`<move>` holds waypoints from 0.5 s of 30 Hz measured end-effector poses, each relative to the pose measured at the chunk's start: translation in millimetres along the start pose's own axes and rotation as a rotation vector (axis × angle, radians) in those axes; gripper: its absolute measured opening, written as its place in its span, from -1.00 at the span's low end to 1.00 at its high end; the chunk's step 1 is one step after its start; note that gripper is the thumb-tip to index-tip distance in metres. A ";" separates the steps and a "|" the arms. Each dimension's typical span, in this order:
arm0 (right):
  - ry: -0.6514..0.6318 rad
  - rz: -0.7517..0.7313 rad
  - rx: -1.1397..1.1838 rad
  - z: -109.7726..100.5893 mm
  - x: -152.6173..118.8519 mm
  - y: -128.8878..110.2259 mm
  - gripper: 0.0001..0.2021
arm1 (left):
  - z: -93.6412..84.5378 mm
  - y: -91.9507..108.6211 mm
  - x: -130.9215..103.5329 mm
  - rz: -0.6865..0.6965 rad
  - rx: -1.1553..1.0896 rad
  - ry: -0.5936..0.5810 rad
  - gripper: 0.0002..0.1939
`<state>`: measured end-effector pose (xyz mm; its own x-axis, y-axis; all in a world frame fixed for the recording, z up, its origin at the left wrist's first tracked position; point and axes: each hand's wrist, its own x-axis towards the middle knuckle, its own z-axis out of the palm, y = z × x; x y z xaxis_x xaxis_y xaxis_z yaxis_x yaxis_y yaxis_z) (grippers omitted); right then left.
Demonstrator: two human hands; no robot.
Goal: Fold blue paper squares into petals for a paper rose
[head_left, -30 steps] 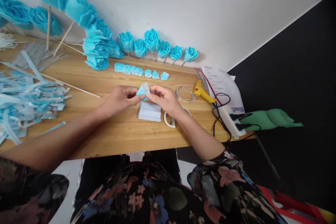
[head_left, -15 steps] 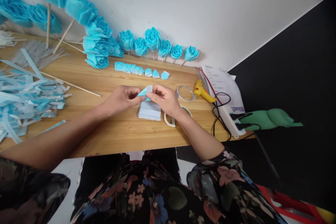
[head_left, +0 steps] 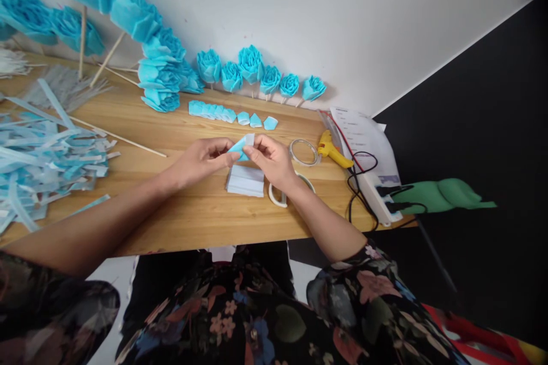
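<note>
Between my two hands is a partly folded blue-and-white paper strip. My left hand pinches its left corner between thumb and fingers. My right hand grips the right side, its thumb pressed on the front face. Just below them a stack of pale strips lies on the wooden table. Behind the hands sits a row of folded blue paper pieces, with a few single ones to its right. My right wrist passes over a white tape roll, hiding part of it.
Another tape roll and a yellow glue gun lie to the right, near a white power strip with black cords. Blue paper roses line the wall. Loose blue strips heap at left beside a thin stick.
The paper strip has turned slightly between my fingers, with more of its blue face showing. Both hands keep hold of it. The whole view has shifted a little.
</note>
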<state>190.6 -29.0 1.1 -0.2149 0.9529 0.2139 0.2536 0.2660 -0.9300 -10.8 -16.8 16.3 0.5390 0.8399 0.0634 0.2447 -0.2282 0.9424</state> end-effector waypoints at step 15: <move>-0.058 0.018 0.025 0.9 -1.4 -3.2 -0.68 | 3.3 -7.0 1.3 0.030 -0.085 -0.024 -0.66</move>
<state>189.2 -31.3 3.5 -0.2648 0.9474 0.1798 0.2348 0.2442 -0.9409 -9.2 -15.8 8.7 0.5641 0.8213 0.0853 0.1595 -0.2098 0.9647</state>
